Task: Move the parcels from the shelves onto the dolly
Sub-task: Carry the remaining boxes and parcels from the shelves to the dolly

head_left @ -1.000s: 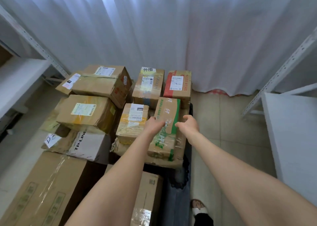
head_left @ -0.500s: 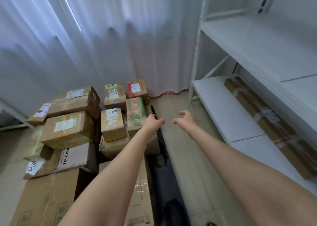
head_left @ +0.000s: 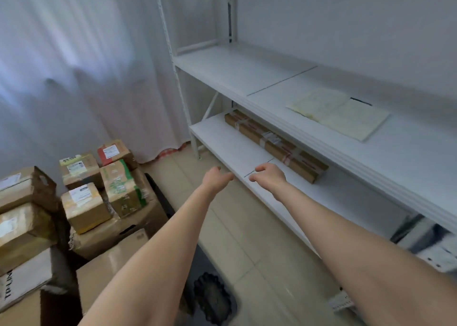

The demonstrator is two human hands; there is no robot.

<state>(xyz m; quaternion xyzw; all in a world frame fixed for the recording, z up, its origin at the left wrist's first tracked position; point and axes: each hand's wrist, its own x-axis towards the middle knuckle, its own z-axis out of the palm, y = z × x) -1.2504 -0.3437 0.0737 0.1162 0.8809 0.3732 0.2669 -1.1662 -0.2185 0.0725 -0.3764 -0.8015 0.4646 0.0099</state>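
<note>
A long flat cardboard parcel (head_left: pixel 274 143) with tape bands lies on the lower white shelf (head_left: pixel 222 137), toward its back. Both my arms stretch forward. My left hand (head_left: pixel 216 178) hangs over the floor just left of the shelf's front edge, fingers relaxed and empty. My right hand (head_left: pixel 268 176) hovers over the lower shelf, fingers loosely curled, holding nothing, a short way in front of the long parcel. At the left, several brown parcels (head_left: pixel 84 207) are stacked on the dolly (head_left: pixel 163 202), among them a green-printed box (head_left: pixel 123 189).
An open notebook or papers (head_left: pixel 338 113) lies on the upper shelf (head_left: pixel 247 70). Grey and white bags (head_left: pixel 427 241) sit on the lower shelf at the right. A white curtain (head_left: pixel 86 78) hangs behind. A dolly wheel (head_left: pixel 212 298) shows near the floor.
Both hands have left the green-printed box on the stack and swung right to the shelf unit. The view turned right with them, and the long parcel came closer.
</note>
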